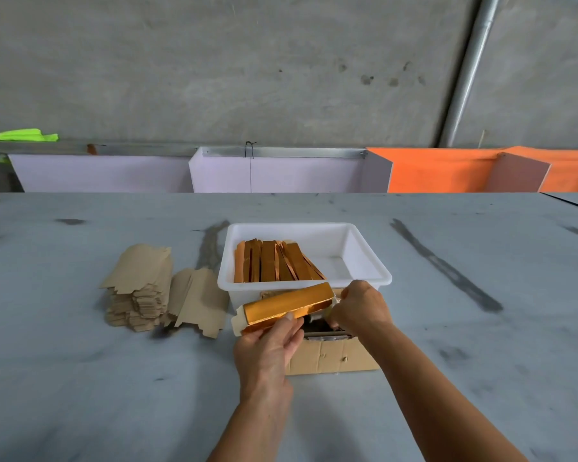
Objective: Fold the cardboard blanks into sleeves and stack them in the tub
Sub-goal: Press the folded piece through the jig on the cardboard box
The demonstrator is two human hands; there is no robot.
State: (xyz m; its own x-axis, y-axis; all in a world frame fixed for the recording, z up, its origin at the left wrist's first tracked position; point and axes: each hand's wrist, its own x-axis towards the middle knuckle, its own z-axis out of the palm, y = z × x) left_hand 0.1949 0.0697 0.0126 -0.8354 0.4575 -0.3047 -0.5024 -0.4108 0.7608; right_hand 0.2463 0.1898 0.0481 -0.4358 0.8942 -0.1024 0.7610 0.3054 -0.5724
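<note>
I hold a shiny gold-orange cardboard sleeve (289, 305) just in front of the white tub (306, 284). My left hand (268, 348) grips its near long side, thumb on top. At the sleeve's right end my right hand (359, 306) pinches it with curled fingers. Several folded gold sleeves (276, 261) lie side by side in the left half of the tub. A stack of flat brown cardboard blanks (141, 288) sits on the table to the left, with one loose blank (199, 300) leaning against it.
A flat brown cardboard piece (334, 358) lies under my hands on the grey table (80, 378). White panels (274, 173) and orange panels (447, 171) stand along the table's far edge before a concrete wall.
</note>
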